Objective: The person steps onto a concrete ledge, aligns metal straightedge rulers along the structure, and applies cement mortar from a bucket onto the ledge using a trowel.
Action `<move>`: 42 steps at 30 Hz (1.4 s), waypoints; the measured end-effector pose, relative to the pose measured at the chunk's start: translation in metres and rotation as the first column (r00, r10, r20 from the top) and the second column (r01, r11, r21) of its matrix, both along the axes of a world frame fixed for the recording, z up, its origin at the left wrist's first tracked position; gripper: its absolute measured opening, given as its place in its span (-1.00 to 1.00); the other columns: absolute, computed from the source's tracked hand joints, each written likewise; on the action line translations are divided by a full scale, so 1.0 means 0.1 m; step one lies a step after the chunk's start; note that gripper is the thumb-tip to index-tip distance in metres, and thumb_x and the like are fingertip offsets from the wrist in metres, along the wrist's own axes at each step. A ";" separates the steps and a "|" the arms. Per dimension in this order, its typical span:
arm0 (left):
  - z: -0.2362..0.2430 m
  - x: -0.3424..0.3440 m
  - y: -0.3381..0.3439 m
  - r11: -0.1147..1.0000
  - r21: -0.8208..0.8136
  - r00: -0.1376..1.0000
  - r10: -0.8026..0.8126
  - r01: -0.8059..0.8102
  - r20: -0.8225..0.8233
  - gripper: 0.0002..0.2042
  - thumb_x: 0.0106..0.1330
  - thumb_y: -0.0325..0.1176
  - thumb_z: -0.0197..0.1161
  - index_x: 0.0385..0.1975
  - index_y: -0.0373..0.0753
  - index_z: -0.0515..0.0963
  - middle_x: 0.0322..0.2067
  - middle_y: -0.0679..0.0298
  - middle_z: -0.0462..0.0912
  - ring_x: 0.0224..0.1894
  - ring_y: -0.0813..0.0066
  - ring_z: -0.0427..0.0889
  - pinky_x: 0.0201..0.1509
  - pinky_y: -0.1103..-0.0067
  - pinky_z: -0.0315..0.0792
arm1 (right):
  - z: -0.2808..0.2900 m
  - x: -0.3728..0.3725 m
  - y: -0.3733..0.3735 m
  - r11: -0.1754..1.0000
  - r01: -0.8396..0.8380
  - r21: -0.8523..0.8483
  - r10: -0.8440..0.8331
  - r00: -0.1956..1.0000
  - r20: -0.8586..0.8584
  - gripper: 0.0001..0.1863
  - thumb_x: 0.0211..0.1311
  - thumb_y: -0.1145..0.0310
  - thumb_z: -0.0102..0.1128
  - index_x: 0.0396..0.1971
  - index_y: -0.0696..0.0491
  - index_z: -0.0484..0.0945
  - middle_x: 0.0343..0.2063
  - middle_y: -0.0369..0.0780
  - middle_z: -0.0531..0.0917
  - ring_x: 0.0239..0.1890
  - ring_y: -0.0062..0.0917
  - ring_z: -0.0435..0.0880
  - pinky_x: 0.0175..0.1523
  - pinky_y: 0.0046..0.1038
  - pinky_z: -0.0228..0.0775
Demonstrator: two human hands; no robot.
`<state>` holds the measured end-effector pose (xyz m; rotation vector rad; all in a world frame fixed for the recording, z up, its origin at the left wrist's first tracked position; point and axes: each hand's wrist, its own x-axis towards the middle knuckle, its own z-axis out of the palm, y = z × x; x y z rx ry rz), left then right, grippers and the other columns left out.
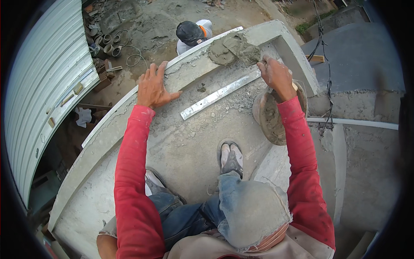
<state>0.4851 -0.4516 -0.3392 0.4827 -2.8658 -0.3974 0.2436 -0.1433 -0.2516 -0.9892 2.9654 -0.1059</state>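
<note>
Near the upper middle of the frame, a heap of wet grey mortar (233,49) sits on top of the concrete parapet (189,71), and the work in hand appears to be spreading and shaping that mortar along the ledge. The right hand (276,75) is clenched around a small tool whose working end is hidden at the edge of the heap; it is probably a trowel, though the blade cannot be made out. The left hand (153,88) lies flat and released, fingers spread, pressing on the parapet's top further toward the left of the frame, holding nothing.

Just below the mortar, a long metal straightedge (220,95) lies slantwise on the rough slab (185,146), untouched. A round pan of mortar (269,121) rests right of centre, partly under the right forearm in its red sleeve (302,155). One sandalled foot (231,157) stands on the slab at lower centre.

Beyond the wall, at upper centre, another person in a dark cap (189,32) is on the ground below.

Judging from this, the next move calls for drawing the heap thin along the ledge while the left hand braces.
</note>
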 end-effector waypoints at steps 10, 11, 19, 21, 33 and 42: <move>0.01 0.05 -0.03 1.000 -0.009 1.000 -0.004 0.003 -0.017 0.02 -0.20 0.22 0.51 0.33 -0.14 0.31 0.00 0.11 0.41 0.05 0.07 0.52 0.07 0.23 0.40 | 0.38 -0.02 0.16 0.984 -0.171 0.041 0.151 0.942 0.299 -0.61 0.36 0.02 0.20 -0.17 0.09 0.59 -0.37 0.00 0.70 -0.23 -0.02 0.68 -0.11 -0.13 0.49; 0.00 -0.01 0.00 1.000 -0.005 0.999 -0.019 0.019 -0.030 0.03 -0.20 0.23 0.51 0.33 -0.14 0.31 0.00 0.11 0.41 0.05 0.07 0.53 0.07 0.23 0.41 | 0.26 -0.12 0.16 0.998 -0.070 0.000 0.069 0.976 0.204 -0.57 0.38 0.03 0.15 -0.16 0.15 0.58 -0.37 0.05 0.70 -0.23 -0.03 0.70 -0.10 -0.12 0.52; 0.00 -0.02 0.01 1.000 -0.001 1.000 -0.008 0.008 -0.020 0.01 -0.19 0.22 0.50 0.33 -0.15 0.31 -0.03 0.10 0.42 0.04 0.06 0.53 0.09 0.24 0.41 | -0.41 0.04 -0.64 0.871 0.413 -0.267 -0.210 0.803 0.558 -0.49 0.44 0.09 0.01 -0.40 0.35 0.52 -0.44 0.26 0.64 -0.31 0.23 0.66 -0.14 0.05 0.51; 0.00 -0.02 0.02 1.000 0.000 1.000 -0.010 0.010 -0.017 0.01 -0.19 0.22 0.50 0.33 -0.15 0.31 -0.03 0.10 0.42 0.04 0.06 0.53 0.09 0.24 0.41 | -0.64 0.31 -0.67 0.914 0.081 -0.398 0.003 0.979 0.206 -0.52 0.45 0.14 -0.01 -0.39 0.34 0.53 -0.45 0.26 0.64 -0.32 0.25 0.65 -0.11 0.07 0.50; 0.05 0.02 -0.01 1.000 -0.013 1.000 -0.022 0.022 -0.019 0.00 -0.18 0.14 0.54 0.33 -0.17 0.30 -0.03 0.08 0.42 0.01 0.02 0.54 0.08 0.22 0.46 | -0.92 0.99 -0.40 0.658 0.445 -0.607 -0.081 0.844 0.531 -0.56 0.49 0.11 0.03 -0.15 0.29 0.45 -0.48 0.14 0.62 -0.47 0.02 0.67 -0.27 -0.07 0.57; 0.04 0.00 0.00 1.000 -0.017 1.000 -0.013 0.013 -0.008 0.02 -0.20 0.22 0.49 0.32 -0.19 0.31 -0.03 0.07 0.42 0.01 0.07 0.55 0.05 0.27 0.45 | -1.63 1.00 -0.77 0.112 0.805 -0.583 0.022 0.584 0.811 -0.68 0.56 0.16 -0.04 -0.10 0.16 0.28 -0.43 -0.19 0.46 -0.55 -0.53 0.58 -0.54 -0.44 0.58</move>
